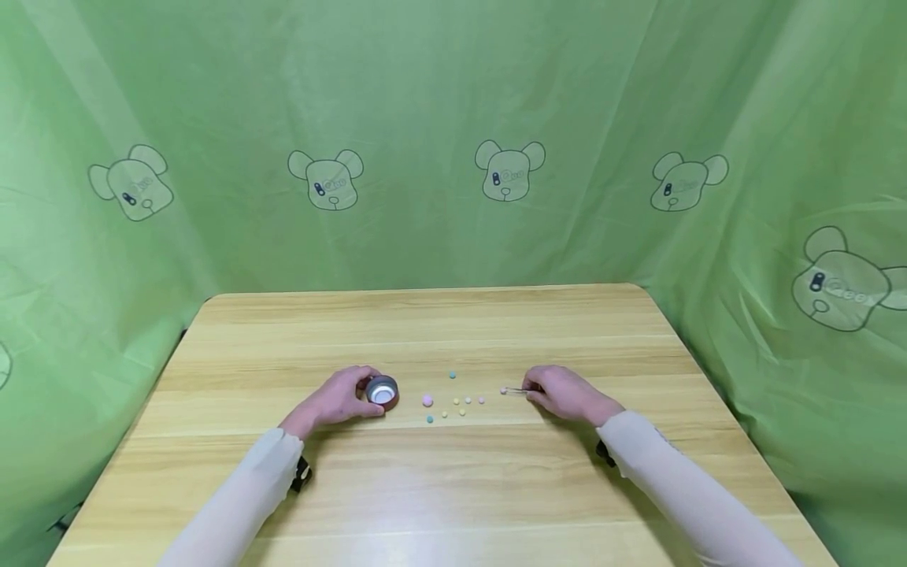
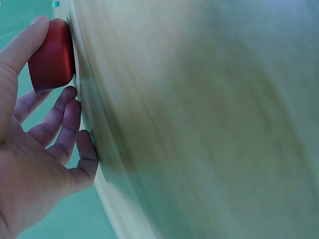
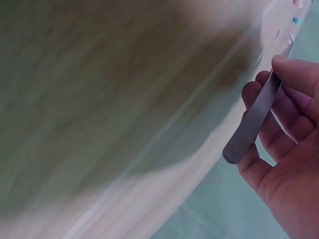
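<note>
In the head view my left hand holds a small round red container between thumb and fingers. Its open top shows a pale bottom inside. The left wrist view shows the thumb against the side of the red container, which stands on the table. My right hand pinches metal tweezers, their tips pointing left. At those tips is a small pink ball; whether they grip it I cannot tell. Between the hands lie a larger pink ball, a blue ball and several other small balls.
The wooden table carries the loose balls near its middle, among them a second blue ball and a yellow ball. A green curtain with bear-head drawings hangs behind and along both sides.
</note>
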`<state>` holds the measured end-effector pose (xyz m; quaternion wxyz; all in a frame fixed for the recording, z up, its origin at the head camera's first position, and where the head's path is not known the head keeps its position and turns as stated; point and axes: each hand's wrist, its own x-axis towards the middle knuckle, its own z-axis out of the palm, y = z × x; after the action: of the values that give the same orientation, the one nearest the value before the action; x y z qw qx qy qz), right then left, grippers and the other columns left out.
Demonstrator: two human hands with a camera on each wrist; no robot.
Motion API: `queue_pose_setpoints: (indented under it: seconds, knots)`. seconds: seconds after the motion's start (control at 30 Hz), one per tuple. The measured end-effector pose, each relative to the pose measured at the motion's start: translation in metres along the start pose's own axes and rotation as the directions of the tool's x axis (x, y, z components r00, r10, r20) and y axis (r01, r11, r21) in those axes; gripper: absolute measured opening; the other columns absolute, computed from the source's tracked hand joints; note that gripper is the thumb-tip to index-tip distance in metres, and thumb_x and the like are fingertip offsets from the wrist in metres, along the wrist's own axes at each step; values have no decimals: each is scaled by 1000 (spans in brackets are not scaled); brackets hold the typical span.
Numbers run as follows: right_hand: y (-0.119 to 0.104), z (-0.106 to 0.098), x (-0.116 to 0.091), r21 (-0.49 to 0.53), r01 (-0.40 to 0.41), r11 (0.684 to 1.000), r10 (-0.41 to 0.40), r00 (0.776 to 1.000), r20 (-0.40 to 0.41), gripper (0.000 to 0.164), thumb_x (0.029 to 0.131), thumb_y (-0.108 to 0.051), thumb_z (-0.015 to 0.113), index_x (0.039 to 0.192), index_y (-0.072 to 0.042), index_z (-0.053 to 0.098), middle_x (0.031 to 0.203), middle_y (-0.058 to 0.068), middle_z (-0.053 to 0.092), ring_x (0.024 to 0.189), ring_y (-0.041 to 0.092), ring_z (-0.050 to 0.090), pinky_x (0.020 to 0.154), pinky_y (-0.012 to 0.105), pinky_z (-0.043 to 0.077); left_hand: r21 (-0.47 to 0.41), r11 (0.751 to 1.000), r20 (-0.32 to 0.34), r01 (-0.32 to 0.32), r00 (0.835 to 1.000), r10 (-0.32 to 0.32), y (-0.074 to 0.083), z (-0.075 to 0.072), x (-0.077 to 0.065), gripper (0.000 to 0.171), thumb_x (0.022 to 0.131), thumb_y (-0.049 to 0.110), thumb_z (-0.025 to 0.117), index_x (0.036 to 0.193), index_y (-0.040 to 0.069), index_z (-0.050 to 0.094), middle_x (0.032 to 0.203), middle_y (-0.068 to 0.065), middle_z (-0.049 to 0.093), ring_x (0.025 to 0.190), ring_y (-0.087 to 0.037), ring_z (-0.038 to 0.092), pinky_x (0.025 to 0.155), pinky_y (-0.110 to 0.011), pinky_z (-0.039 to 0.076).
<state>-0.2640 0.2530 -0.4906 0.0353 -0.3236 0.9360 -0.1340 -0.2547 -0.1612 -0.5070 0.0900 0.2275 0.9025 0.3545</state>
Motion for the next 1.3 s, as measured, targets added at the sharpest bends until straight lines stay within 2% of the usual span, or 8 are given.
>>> queue_pose_setpoints:
  seconds: [0.3,0.7,0.9,1.07,1.3]
  knots:
    - [0,-1,2,21,18,1000,-18,999,-29,4,84,-17,60,87,-15,59,73,-13,51,63,3,46,57,23,41,6,1000,7,4,1000,-4,0,-1,0,53,67,32,76,112,16,53,101,3,56,92,-12,50,83,-35,38]
    - [-7,-2,10,73,44,996,-38,995,-88,5,83,-15,60,88,-17,59,76,-12,53,66,4,48,60,23,42,8,1000,14,6,1000,-6,0,0,1,52,67,34,75,111,17,53,99,4,56,91,-11,50,80,-33,39]
    - [-13,-3,14,123,24,992,-14,997,-82,7,84,-13,59,91,-15,60,78,-7,56,68,5,49,61,23,43,8,1000,13,3,1000,-4,0,0,-1,52,67,35,75,111,16,53,100,3,55,91,-12,50,81,-35,39]
    - [-23,-4,20,165,38,986,-26,997,-77,9,84,-11,58,92,-11,61,79,-2,57,68,7,49,61,25,43,10,1000,11,2,1000,-2,0,1,-2,51,68,33,75,111,16,53,99,3,56,90,-12,50,80,-34,39]
    - [-35,-6,33,169,45,985,-32,996,-78,8,85,-14,58,92,-16,60,80,-5,57,70,5,49,63,23,43,17,1000,-1,-7,1000,7,2,1,0,52,67,32,76,110,14,54,99,3,56,90,-12,51,82,-33,39]
